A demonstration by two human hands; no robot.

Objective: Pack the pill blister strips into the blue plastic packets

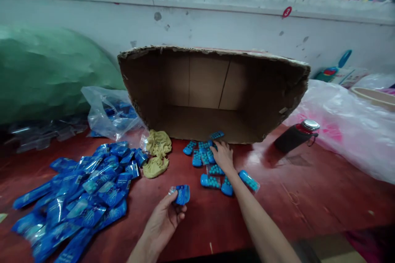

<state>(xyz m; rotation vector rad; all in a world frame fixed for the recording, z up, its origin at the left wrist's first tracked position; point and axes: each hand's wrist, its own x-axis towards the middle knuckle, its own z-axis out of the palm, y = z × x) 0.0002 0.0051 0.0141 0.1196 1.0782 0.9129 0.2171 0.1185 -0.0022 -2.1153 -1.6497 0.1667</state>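
My left hand [163, 218] pinches a small blue printed packet [182, 195] between thumb and fingers, just above the red table. Farther forward, my right hand [224, 155] reaches down at the mouth of a cardboard box [194, 129]. Its fingers curl on a small clear pack of blue beads [211, 155], partly hidden under the hand. Several similar bead packs [210, 181] with blue ends lie loosely around it. A large heap of shiny blue packets [89, 189] spreads out to the left.
Yellowish crumpled cloth [157, 148] lies left of the box, next to a clear plastic bag [115, 115] holding blue packets. A dark-sleeved bottle [296, 135] stands right, before pink-and-white plastic bags [345, 131]. A green sack [52, 74] bulges at the back left.
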